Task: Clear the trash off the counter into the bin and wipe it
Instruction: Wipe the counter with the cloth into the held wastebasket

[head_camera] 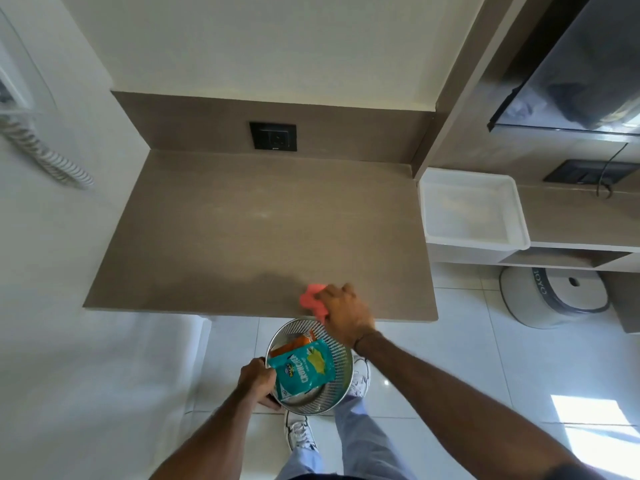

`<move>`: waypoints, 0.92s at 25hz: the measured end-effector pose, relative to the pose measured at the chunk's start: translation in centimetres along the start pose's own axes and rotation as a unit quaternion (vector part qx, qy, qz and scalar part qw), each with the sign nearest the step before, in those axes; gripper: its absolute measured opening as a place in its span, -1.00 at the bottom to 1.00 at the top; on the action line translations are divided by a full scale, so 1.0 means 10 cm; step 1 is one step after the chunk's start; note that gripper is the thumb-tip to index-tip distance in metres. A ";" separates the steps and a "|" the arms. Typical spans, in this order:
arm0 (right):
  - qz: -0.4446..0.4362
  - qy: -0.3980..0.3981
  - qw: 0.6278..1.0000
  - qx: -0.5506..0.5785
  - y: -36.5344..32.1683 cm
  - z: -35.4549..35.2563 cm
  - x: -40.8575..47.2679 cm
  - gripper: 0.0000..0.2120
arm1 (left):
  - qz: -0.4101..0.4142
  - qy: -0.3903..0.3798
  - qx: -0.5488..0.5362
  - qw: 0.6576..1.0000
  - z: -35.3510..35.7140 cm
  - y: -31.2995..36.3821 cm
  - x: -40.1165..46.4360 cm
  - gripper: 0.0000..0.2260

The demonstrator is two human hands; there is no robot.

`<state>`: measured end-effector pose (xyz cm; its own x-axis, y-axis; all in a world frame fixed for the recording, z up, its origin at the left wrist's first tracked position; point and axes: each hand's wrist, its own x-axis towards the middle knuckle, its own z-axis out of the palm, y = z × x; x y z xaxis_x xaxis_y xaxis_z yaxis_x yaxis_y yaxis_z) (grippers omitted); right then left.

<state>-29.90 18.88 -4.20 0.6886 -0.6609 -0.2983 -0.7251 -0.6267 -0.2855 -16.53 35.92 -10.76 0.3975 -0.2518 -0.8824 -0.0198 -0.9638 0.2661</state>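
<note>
The right hand [346, 311] grips a crumpled coral-pink cloth [312, 298] pressed on the near right edge of the brown counter [242, 230]. The left hand [258, 381] clasps the rim of a round perforated metal bin [332, 386], held just below that edge. Inside lie a teal snack packet [303, 368] and an orange wrapper [292, 342].

The right hand [348, 315] covers most of the crumpled pink cloth [311, 299], the teal snack packet [303, 370] hides the orange wrapper [292, 342] beneath, and its small print is illegible.
</note>
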 end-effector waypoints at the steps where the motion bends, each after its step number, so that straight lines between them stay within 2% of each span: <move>1: -0.031 -0.024 0.999 0.010 -0.11 0.05 -0.05 -0.66 | 0.002 0.000 0.003 1.000 -0.02 0.00 -0.01 -0.84; 3: -0.042 -0.078 0.993 0.083 -0.18 -0.02 -0.06 -0.78 | 0.007 0.007 0.007 1.000 -0.02 -0.01 -0.04 -0.88; 4: -0.020 -0.094 0.984 0.152 -0.15 -0.09 -0.03 -0.87 | 0.010 0.012 0.006 1.000 -0.02 -0.02 -0.05 -0.89; 5: 0.022 -0.097 0.969 0.228 -0.10 -0.18 0.01 -0.93 | 0.014 0.014 0.007 1.000 -0.02 -0.03 -0.07 -0.90; 7: 0.143 -0.055 0.923 0.353 0.10 -0.38 0.10 -0.85 | 0.027 0.006 0.013 1.000 -0.02 -0.07 -0.08 -0.92; 9: 0.236 -0.031 0.885 0.400 0.36 -0.52 0.17 -0.81 | 0.033 0.003 0.014 0.999 -0.03 -0.08 -0.08 -0.93; 10: 0.262 -0.030 0.879 0.398 0.49 -0.55 0.17 -0.80 | 0.035 0.001 0.013 0.999 -0.03 -0.08 -0.08 -0.92; 11: 0.282 -0.017 0.888 0.364 0.62 -0.56 0.14 -0.71 | 0.036 -0.003 0.012 0.999 -0.04 -0.07 -0.08 -0.91; 12: 0.302 0.025 0.901 0.309 0.72 -0.55 0.08 -0.61 | 0.037 -0.008 0.012 0.999 -0.04 -0.07 -0.07 -0.89; 13: 0.317 0.088 0.908 0.259 0.78 -0.53 -0.03 -0.59 | 0.035 -0.010 0.012 0.999 -0.04 -0.06 -0.06 -0.85; 15: 0.316 0.211 0.904 0.197 0.81 -0.41 -0.30 -0.79 | 0.035 -0.008 0.014 0.999 -0.03 -0.06 -0.04 -0.78; 17: 0.310 0.250 0.898 0.185 0.75 -0.12 -0.60 -0.78 | 0.040 -0.004 0.025 0.999 0.02 -0.07 0.00 -0.76; 19: 0.307 0.195 0.912 0.192 0.66 0.31 -0.83 -0.72 | 0.049 0.000 0.029 0.998 0.07 -0.07 0.06 -0.75; 21: 0.295 0.090 0.930 0.200 0.58 0.82 -0.90 -0.78 | 0.068 -0.005 0.054 0.996 0.18 -0.10 0.27 -0.72; 22: 0.294 0.040 0.930 0.217 0.55 1.05 -0.89 -0.85 | 0.068 -0.009 0.062 0.996 0.24 -0.14 0.39 -0.70; 23: 0.302 0.004 0.922 0.241 0.54 1.24 -0.83 -0.81 | 0.065 -0.011 0.057 0.996 0.30 -0.16 0.52 -0.67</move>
<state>-39.53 26.11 -14.58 0.1573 -0.8335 -0.5297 -0.8906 0.1121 -0.4407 -17.17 35.92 -16.99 0.3641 -0.3764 -0.8519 -0.1750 -0.9260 0.3344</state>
